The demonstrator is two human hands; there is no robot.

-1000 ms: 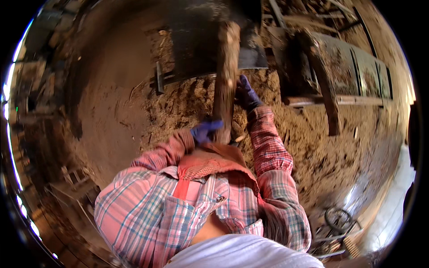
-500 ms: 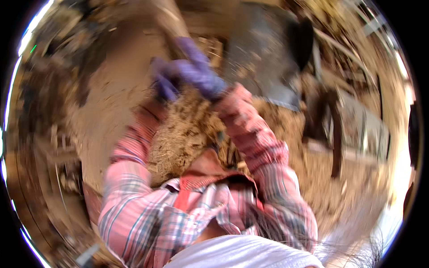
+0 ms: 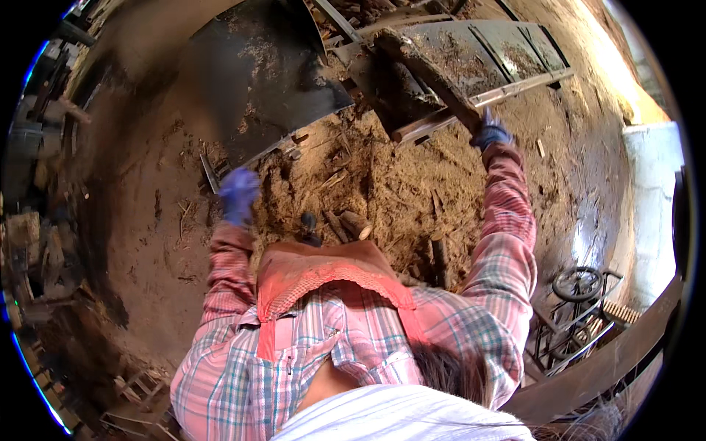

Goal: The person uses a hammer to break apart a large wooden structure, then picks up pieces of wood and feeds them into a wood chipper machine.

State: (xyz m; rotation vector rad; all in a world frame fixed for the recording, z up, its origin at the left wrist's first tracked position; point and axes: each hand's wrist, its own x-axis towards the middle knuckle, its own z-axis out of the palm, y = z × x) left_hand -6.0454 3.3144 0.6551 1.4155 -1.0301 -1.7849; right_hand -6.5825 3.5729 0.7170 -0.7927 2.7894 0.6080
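My right hand (image 3: 491, 134), in a purple-blue glove, is at the near end of a rough, dark length of wood (image 3: 434, 77). The fingers look closed around that end. The wood slants away to the upper left, across a metal-topped stand (image 3: 471, 55) with a wooden rail along its near edge. My left hand (image 3: 239, 195), gloved the same, is smeared by motion, so its fingers cannot be made out. It is near a small metal bar (image 3: 209, 173) and the near edge of a dark metal sheet (image 3: 272, 88); nothing clearly shows in it.
Wood chips and bark scraps (image 3: 382, 176) cover the ground before me. A short cut log (image 3: 356, 225) lies near my reddish apron (image 3: 331, 268). A wheeled metal frame (image 3: 577, 287) stands at the right, by a pale wall (image 3: 654, 206). Stacked wood (image 3: 26, 235) is at far left.
My view has swung right, so the dark sheet now appears farther left. My hands, close together before, are wide apart; the right is now on the wood over the stand.
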